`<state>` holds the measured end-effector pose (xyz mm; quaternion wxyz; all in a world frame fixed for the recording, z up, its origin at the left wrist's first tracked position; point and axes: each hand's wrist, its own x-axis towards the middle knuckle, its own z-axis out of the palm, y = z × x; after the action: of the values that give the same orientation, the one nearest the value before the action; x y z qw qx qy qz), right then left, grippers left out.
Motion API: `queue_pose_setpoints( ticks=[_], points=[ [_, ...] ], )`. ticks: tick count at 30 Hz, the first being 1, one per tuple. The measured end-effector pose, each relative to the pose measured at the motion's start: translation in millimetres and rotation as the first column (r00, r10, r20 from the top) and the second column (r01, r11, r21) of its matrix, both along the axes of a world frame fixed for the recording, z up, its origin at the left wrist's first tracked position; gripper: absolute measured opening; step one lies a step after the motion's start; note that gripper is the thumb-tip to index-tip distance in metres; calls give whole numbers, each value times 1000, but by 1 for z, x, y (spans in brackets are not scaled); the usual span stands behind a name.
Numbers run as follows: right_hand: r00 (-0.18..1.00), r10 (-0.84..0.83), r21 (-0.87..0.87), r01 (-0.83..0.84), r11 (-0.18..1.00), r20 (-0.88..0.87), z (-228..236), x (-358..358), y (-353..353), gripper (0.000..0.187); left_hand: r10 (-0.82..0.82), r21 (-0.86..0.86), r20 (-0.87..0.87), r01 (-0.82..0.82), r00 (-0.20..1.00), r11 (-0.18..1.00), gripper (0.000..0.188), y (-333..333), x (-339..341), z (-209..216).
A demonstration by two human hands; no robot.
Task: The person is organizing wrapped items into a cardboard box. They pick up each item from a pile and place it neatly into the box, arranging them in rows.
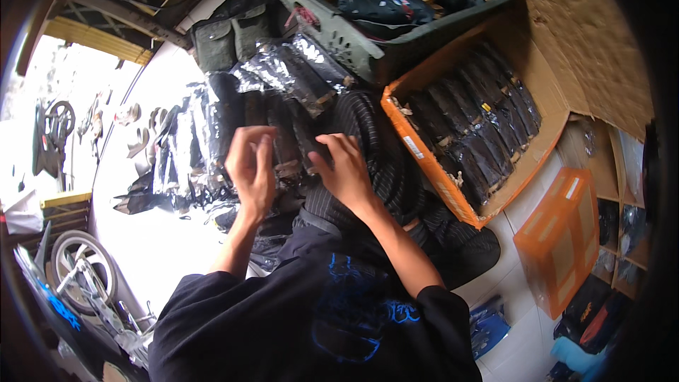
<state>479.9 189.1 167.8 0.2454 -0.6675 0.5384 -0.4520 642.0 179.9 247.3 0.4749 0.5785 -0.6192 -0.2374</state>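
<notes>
My left hand (252,173) hovers over rows of long black bundles in clear plastic wrap (223,110), its fingers bent and apart with nothing seen in them. Beside it, my right hand (345,170) is also open, thumb spread from the curled fingers, close to the near ends of the bundles. A gap separates the two hands. More wrapped bundles (297,74) lie just beyond them, overlapping one another. Glare on the plastic hides detail at the left, and what the bundles contain cannot be made out.
An open cardboard box (431,170) with orange tape holds rows of similar bundles at right. Beyond stands a green plastic basket (353,49) of dark packages. A dark green bag (230,35) lies at the far side. An orange-taped carton (559,240) and a wheeled frame (85,269) flank me.
</notes>
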Motion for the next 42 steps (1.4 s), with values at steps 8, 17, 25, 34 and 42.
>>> queue_pose_setpoints(
  ticks=[8,17,25,34,42],
  points=[
    [932,161,263,-253,931,326,25,54,-4,27,189,109,654,-338,733,935,69,-26,83,3],
    [774,206,390,-507,769,599,54,55,0,47,199,516,204,-278,959,811,66,-18,93,25],
    [392,143,121,-576,809,909,71,21,22,77,93,405,-570,180,817,896,60,11,10,28],
    [630,-67,282,-248,927,774,65,-78,64,57,88,353,-915,679,393,643,39,-17,-102,-5],
    [836,-442,61,485,872,-324,96,-147,87,70,-19,285,-933,769,359,572,45,-1,-212,-30]
  ],
)
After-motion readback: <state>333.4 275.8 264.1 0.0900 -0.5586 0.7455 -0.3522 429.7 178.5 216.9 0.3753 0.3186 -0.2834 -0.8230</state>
